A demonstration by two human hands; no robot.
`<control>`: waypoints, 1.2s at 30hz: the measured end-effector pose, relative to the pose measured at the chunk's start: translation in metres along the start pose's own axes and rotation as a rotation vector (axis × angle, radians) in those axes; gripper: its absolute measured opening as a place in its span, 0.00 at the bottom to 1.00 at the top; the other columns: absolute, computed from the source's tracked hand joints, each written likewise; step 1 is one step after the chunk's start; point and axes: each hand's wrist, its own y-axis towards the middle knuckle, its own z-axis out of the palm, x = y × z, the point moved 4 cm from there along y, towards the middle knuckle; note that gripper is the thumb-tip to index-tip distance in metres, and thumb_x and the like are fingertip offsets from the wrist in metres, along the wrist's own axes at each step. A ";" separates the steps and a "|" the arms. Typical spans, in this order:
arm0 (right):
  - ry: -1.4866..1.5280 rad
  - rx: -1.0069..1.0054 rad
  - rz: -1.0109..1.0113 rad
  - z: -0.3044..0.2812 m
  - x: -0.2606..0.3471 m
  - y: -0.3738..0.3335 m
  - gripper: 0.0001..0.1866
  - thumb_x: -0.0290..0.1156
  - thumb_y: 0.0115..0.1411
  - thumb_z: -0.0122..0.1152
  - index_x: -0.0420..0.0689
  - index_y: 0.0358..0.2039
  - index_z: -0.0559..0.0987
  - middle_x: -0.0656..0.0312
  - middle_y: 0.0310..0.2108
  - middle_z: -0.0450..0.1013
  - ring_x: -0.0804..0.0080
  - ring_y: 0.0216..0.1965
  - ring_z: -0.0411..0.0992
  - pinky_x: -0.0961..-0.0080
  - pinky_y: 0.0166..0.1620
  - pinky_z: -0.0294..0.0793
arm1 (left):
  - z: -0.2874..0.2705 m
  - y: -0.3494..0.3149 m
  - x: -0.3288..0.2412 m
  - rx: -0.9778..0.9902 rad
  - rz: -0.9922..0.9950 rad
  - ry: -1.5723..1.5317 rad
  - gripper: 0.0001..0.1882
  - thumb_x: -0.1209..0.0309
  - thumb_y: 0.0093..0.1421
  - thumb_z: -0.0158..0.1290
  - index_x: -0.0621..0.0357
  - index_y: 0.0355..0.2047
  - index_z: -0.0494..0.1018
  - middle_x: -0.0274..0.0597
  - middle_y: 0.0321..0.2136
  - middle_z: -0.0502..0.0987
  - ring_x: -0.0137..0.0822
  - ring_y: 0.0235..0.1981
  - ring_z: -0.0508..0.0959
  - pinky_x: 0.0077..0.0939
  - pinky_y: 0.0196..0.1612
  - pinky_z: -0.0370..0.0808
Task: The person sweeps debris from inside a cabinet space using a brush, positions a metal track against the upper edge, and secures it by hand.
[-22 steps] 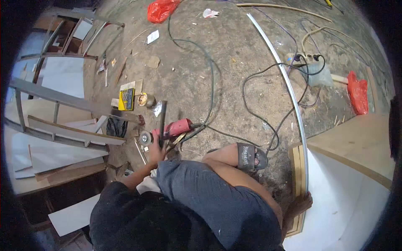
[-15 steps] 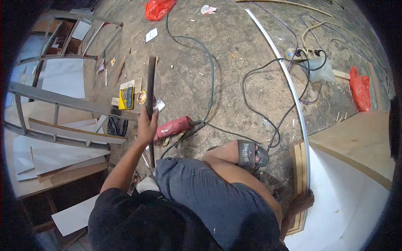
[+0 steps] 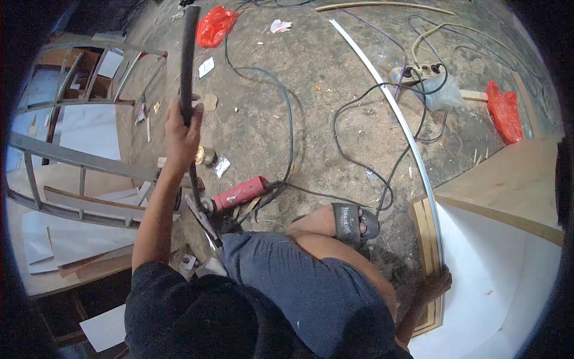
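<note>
My left hand point(image 3: 183, 131) is closed round a long dark bar point(image 3: 189, 54), held up on the left, its far end pointing away from me. The bar's near end comes down beside a red corded power tool point(image 3: 240, 193) on the floor. On the right, my right hand point(image 3: 435, 283) grips a long, thin white strip point(image 3: 402, 121) where it runs along the edge of a white-faced wooden box point(image 3: 478, 263). The strip's far part stretches out over the floor. Some fingers of my right hand are hidden in shadow.
Dark cables point(image 3: 353, 158) loop across the dusty floor to a power strip point(image 3: 418, 74). A metal frame point(image 3: 84, 157) and white panels point(image 3: 89, 233) stand on the left. Red plastic bags point(image 3: 505, 113) lie about. My sandalled foot point(image 3: 356, 222) is near the box.
My left hand has moved farther away and a little left, raising the dark bar with it. My right hand stays on the white strip. The view has shifted slightly.
</note>
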 end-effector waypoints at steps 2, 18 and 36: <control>0.104 -0.096 0.085 0.006 -0.016 -0.008 0.19 0.37 0.58 0.50 0.39 0.48 0.70 0.48 0.46 0.67 0.48 0.50 0.62 0.51 0.53 0.60 | 0.022 -0.006 0.004 0.124 -0.082 -0.035 0.11 0.72 0.61 0.50 0.59 0.43 0.65 0.40 0.20 0.61 0.31 0.20 0.62 0.27 0.24 0.62; 0.300 -0.293 0.084 -0.010 -0.013 -0.008 0.17 0.31 0.55 0.51 0.40 0.44 0.72 0.49 0.41 0.68 0.49 0.48 0.62 0.54 0.52 0.59 | 0.053 -0.225 0.124 0.204 -0.018 0.666 0.39 0.58 0.58 0.48 0.62 0.63 0.45 0.61 0.60 0.54 0.55 0.61 0.54 0.51 0.62 0.45; 0.338 -0.024 -0.628 -0.056 0.095 0.111 0.28 0.42 0.60 0.52 0.32 0.52 0.63 0.38 0.50 0.62 0.39 0.52 0.60 0.52 0.56 0.58 | 0.115 -0.239 0.124 0.621 -0.078 0.264 0.38 0.45 0.51 0.51 0.61 0.53 0.65 0.52 0.47 0.70 0.50 0.47 0.71 0.42 0.48 0.67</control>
